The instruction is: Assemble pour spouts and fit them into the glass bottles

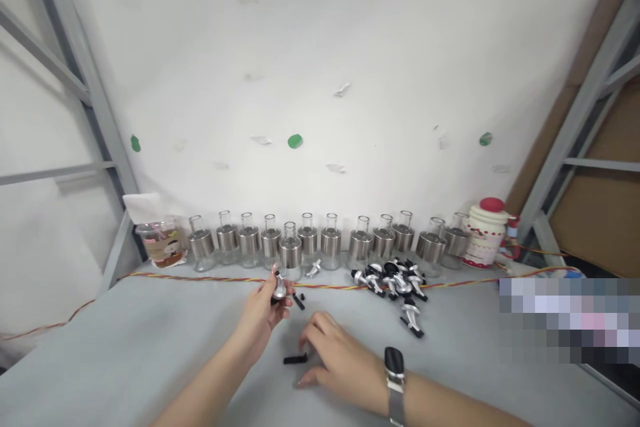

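My left hand is closed around a silver and black bottle pourer, held upright over the table. To its lower right, my right hand is low over the tabletop, its thumb and fingers apart. A small black strip-like part lies by those fingertips; whether they touch it I cannot tell. Just right of the left hand are another thin black piece and a tiny black bit. One silver pourer part lies in front of the bottles. More pourers are heaped at the right, with a single pourer nearer me.
Several glass bottles with metal sleeves line the wall. A plastic cup of amber drink stands left, a cream and red tumbler right. A twisted red and yellow wire crosses the grey table. A pixelated area covers the far right.
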`<state>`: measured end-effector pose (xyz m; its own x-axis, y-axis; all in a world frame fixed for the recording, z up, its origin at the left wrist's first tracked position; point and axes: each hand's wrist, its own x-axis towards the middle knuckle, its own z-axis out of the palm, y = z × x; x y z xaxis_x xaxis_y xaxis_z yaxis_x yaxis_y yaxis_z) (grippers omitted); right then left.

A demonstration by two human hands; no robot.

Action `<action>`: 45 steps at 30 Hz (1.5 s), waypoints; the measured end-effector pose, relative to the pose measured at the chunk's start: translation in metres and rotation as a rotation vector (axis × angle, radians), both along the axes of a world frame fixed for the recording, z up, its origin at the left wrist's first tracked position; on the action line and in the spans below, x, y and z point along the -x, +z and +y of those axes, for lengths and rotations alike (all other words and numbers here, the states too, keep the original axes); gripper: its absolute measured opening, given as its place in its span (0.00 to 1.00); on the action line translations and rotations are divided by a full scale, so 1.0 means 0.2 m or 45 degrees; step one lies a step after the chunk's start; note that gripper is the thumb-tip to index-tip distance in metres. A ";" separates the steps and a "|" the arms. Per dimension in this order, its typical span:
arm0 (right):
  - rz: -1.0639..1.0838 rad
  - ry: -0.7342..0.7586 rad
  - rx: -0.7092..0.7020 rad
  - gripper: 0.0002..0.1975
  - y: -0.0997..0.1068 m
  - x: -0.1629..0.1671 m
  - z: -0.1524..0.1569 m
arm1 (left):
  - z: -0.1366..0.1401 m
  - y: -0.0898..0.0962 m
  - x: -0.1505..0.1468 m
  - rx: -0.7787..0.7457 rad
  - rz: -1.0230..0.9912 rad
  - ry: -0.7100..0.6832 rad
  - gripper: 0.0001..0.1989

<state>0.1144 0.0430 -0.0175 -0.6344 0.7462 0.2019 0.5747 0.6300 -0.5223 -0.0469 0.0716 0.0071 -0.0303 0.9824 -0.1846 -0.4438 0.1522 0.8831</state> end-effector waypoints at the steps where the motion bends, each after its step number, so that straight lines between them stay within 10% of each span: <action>1: -0.075 0.015 -0.058 0.16 -0.02 0.02 0.01 | 0.00 -0.01 0.00 0.020 -0.012 0.004 0.15; 8: -0.345 0.107 -0.490 0.02 -0.10 -0.02 -0.02 | -0.03 0.01 -0.04 0.055 -0.066 -0.039 0.15; 17: 0.630 -0.260 0.428 0.10 0.01 -0.31 0.06 | -0.12 0.01 -0.13 -0.016 0.089 -0.265 0.16; 28: 1.047 -0.199 0.686 0.16 0.08 -0.34 0.03 | -0.18 -0.01 -0.17 0.009 0.243 -0.628 0.22; 38: 0.823 -0.192 0.527 0.14 0.09 -0.30 -0.05 | -0.19 -0.03 -0.20 0.157 0.209 -0.775 0.25; 45: 0.677 -0.223 0.056 0.10 0.10 -0.27 -0.11 | -0.23 -0.05 -0.22 0.153 0.112 -0.920 0.21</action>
